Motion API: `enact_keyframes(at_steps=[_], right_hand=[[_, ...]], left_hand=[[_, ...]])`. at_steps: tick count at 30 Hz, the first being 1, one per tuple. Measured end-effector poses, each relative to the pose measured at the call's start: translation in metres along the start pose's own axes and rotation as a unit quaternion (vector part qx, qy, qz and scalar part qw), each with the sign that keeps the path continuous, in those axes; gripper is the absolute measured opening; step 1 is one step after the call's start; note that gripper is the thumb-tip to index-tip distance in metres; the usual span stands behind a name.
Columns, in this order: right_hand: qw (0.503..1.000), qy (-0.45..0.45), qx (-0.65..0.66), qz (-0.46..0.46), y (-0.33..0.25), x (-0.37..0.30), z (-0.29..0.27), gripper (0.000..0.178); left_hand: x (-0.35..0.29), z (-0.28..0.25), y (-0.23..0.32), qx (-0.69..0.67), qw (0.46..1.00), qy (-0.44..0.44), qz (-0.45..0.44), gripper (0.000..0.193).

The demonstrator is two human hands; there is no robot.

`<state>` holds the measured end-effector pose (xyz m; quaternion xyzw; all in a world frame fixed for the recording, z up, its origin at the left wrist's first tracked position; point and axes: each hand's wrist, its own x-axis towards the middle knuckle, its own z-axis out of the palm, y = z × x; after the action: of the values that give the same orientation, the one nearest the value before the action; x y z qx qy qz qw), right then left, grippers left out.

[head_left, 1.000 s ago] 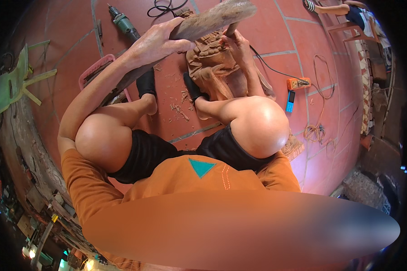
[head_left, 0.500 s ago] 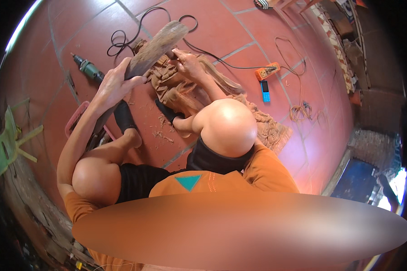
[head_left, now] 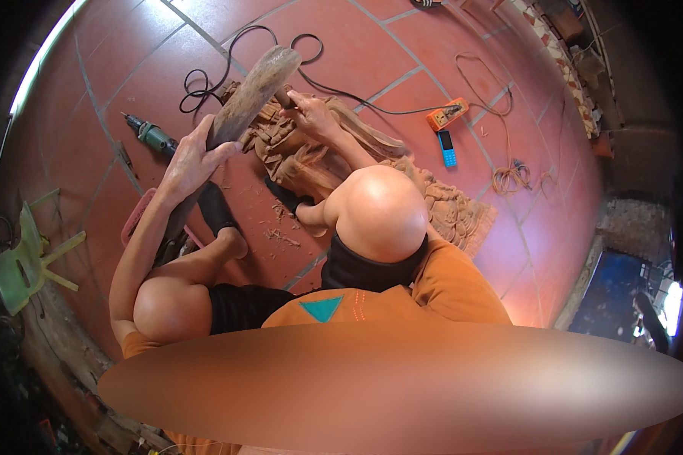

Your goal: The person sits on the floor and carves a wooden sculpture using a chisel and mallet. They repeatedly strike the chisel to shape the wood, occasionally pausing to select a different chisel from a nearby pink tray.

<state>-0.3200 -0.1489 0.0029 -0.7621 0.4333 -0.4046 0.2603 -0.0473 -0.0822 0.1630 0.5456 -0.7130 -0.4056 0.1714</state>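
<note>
Head view: the left hand (head_left: 190, 163) is wrapped around a thick wooden club (head_left: 256, 92), whose broad end slants up and away over a carved wood piece (head_left: 300, 158). The right hand (head_left: 313, 118) holds a short handle (head_left: 284, 97) just beside the club; whether the two touch, I cannot tell. The carved piece lies on the red tile floor (head_left: 376, 49), under the right forearm and reaching past the right knee (head_left: 383, 205). Wood shavings (head_left: 282, 236) lie between the feet. A green power tool (head_left: 155, 139) lies to the left; to the right, an orange socket box (head_left: 448, 114) sits just beside a blue phone (head_left: 448, 150).
</note>
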Motion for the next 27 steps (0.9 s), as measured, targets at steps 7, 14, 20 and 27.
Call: enact_keyframes(at_steps=[7,14,20,27], right_hand=[[0.957,0.066,0.228,0.166,0.000,-0.012,-0.002,0.024],[0.848,0.239,0.428,0.200,0.020,0.021,-0.106,0.023],[0.785,0.314,0.494,0.202,0.026,0.037,-0.146,0.020],[0.856,0.081,0.425,0.283,-0.011,0.012,-0.058,0.025]], left_hand=[[-0.003,-0.001,-0.001,-0.067,0.998,-0.007,-0.020,0.047],[-0.004,0.000,-0.002,-0.036,0.999,-0.014,-0.005,0.044],[-0.006,0.000,0.003,-0.046,0.995,-0.041,-0.076,0.043],[-0.002,0.000,0.001,-0.053,0.997,-0.044,-0.046,0.041]])
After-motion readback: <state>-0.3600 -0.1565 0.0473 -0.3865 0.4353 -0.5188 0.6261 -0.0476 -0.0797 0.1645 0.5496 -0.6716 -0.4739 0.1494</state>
